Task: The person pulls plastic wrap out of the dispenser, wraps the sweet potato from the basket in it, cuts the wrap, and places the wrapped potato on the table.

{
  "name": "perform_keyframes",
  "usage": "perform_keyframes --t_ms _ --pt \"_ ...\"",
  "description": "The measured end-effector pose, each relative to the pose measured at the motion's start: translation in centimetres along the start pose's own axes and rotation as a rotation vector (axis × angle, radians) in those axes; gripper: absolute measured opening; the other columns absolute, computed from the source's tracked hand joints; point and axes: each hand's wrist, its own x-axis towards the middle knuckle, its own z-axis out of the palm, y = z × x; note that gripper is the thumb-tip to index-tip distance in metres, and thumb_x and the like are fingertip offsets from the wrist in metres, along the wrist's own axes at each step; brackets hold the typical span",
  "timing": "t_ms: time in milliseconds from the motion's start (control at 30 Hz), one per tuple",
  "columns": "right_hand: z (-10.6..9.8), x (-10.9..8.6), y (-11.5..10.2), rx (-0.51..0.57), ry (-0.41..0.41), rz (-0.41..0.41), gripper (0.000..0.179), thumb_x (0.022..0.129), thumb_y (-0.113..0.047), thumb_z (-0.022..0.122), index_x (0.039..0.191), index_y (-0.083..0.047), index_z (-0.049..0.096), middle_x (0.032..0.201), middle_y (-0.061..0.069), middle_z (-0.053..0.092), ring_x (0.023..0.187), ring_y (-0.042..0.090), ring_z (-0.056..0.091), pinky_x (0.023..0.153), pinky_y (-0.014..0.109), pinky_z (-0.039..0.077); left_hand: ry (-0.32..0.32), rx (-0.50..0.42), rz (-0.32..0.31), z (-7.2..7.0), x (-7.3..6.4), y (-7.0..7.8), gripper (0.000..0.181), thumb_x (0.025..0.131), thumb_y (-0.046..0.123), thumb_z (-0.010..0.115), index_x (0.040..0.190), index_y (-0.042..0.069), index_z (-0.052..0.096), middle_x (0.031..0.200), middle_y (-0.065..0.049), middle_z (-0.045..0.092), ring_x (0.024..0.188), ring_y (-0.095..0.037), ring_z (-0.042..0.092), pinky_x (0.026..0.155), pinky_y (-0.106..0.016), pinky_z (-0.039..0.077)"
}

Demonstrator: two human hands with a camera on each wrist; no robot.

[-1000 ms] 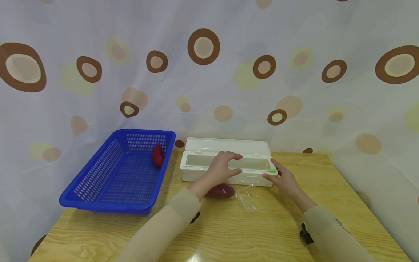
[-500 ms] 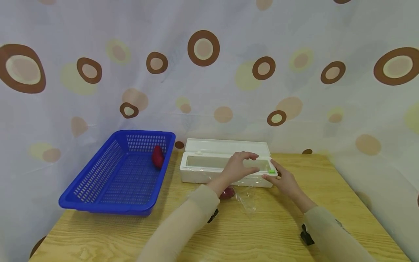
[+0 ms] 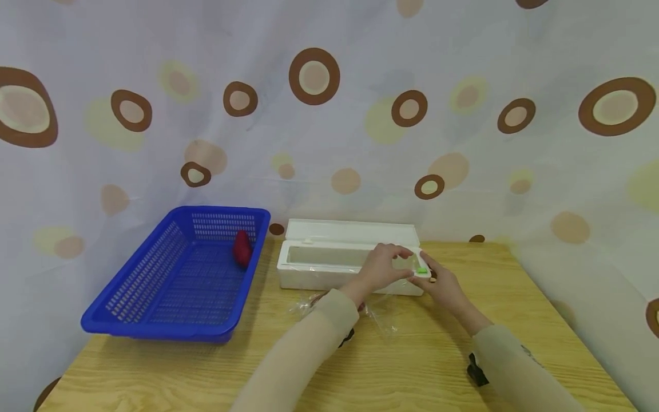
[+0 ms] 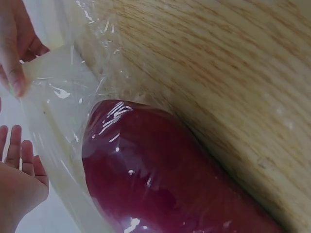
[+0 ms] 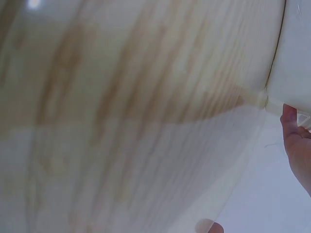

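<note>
A long white cling film dispenser (image 3: 304, 279) lies on the wooden table with its lid (image 3: 355, 230) raised. My right hand (image 3: 445, 289) grips its right end, beside a small green slider (image 3: 422, 270). My left hand (image 3: 378, 268) is over the right part of the dispenser, thumb and fingers curved apart, its fingertips close to the slider. Clear film (image 3: 383, 320) hangs from the dispenser's front onto the table. In the left wrist view, a smooth dark red, sweet-potato-shaped vegetable (image 4: 146, 160) lies under the film. My left forearm hides most of it in the head view.
On the left stands a blue plastic basket (image 3: 170, 331) holding another red vegetable (image 3: 242, 249) against its right wall. A spotted curtain (image 3: 329, 137) hangs behind the table (image 3: 401, 377).
My left hand has moved right along the dispenser to near the green slider, its forearm now covering the wrapped vegetable. My right hand keeps its grip on the end.
</note>
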Motion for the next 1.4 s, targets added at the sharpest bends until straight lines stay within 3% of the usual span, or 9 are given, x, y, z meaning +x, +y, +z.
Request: perform_keyframes --t_ms 367,667,867,1133,1400 --pt "0.1 0.1 0.1 -0.008 0.02 -0.037 0.076 0.091 -0.03 0.063 0.149 -0.002 0.022 0.139 0.034 0.038 0.119 0.046 0.049 0.071 0.026 0.053 0.012 0.13 -0.008 1.6 1.1 0.3 0.033 0.084 0.032 0.071 0.115 0.02 0.068 0.108 0.006 0.068 0.105 -0.017 0.055 0.089 -0.025 0.042" --pt "0.6 0.3 0.4 0.01 0.026 -0.054 0.073 0.091 -0.026 0.063 0.148 -0.002 0.025 0.136 0.033 0.043 0.116 0.043 0.053 0.073 0.027 0.053 0.003 0.194 -0.085 2.1 1.4 0.8 0.026 0.085 0.036 0.069 0.11 0.026 0.071 0.103 0.012 0.068 0.103 -0.013 0.053 0.093 -0.031 0.041" --pt "0.7 0.2 0.6 0.024 0.012 -0.044 0.075 0.092 -0.032 0.061 0.149 -0.004 0.021 0.138 0.032 0.041 0.117 0.043 0.052 0.075 0.029 0.054 -0.005 0.228 -0.092 2.2 1.6 0.7 0.022 0.086 0.038 0.067 0.105 0.028 0.072 0.099 0.016 0.067 0.101 -0.012 0.052 0.09 -0.031 0.042" --pt "0.3 0.0 0.6 0.051 -0.01 -0.01 0.078 0.092 -0.037 0.059 0.151 -0.011 0.017 0.147 0.029 0.03 0.124 0.047 0.043 0.082 0.044 0.053 -0.007 0.281 -0.123 2.5 2.2 0.9 0.015 0.085 0.042 0.067 0.096 0.035 0.074 0.096 0.019 0.067 0.091 -0.009 0.05 0.081 -0.026 0.041" --pt "-0.2 0.2 0.3 0.026 -0.016 0.002 0.073 0.092 -0.037 0.06 0.15 -0.011 0.025 0.148 0.029 0.028 0.121 0.046 0.046 0.063 0.025 0.047 -0.013 0.268 -0.183 2.6 2.6 1.3 0.011 0.084 0.042 0.069 0.091 0.036 0.075 0.095 0.018 0.067 0.092 -0.01 0.051 0.08 -0.027 0.041"
